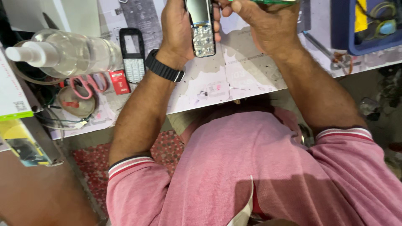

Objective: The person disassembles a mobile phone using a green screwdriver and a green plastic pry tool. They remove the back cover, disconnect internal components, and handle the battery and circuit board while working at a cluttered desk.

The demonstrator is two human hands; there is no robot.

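Note:
My left hand grips a small keypad phone upright over the workbench, its screen and bare key pad facing me. A black watch strap circles that wrist. My right hand is closed beside the phone's upper right, and its thumb touches the phone's top edge. A green strip, maybe a circuit board, shows at the fingers at the frame's top, mostly cut off. A black phone front cover with keypad lies flat on the bench to the left of my left wrist.
A clear plastic spray bottle lies on its side at the left, with pink-handled scissors and a small red box below it. A blue tray with parts sits top right. The worn white bench edge runs across.

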